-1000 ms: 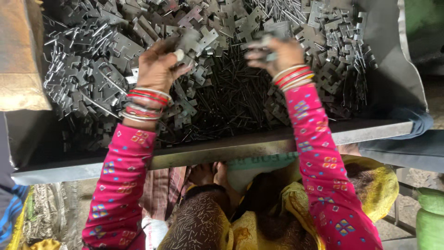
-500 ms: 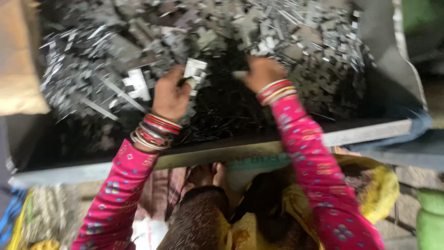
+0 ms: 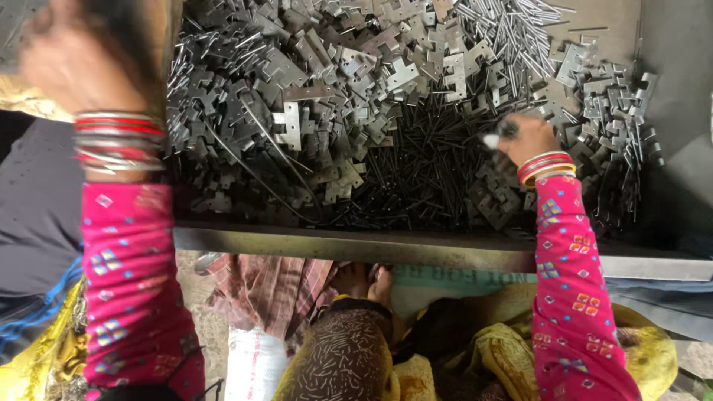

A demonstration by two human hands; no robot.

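Right hand (image 3: 529, 138): reached forward into the tray (image 3: 386, 245), back of the hand up, fingers curled narrow over the pins (image 3: 416, 167). A small pale-tipped piece shows at its fingertips; whether it is pinched cannot be told. Wrist carries red and pale bangles (image 3: 546, 167); the pink patterned sleeve runs back toward the body.

Left hand (image 3: 74, 63): lifted up and to the left, close to the camera and blurred, off the tray's left edge. Grip cannot be told. Wrist stacked with red and silver bangles (image 3: 117, 141).

Pins: thin dark rods, too many to count, heaped just left of the right hand. Long axes mixed, most running roughly away from the body or slanting. A second, brighter bundle (image 3: 505, 30) lies beyond the right hand, slanting up to the right.

Plates (image 3: 297, 111): flat notched grey stampings, far too many to count, piled between the hands, facing every way. A smaller pile (image 3: 616, 111) lies right of the right hand.

Tray: dark metal, its near rim crossing under both forearms.
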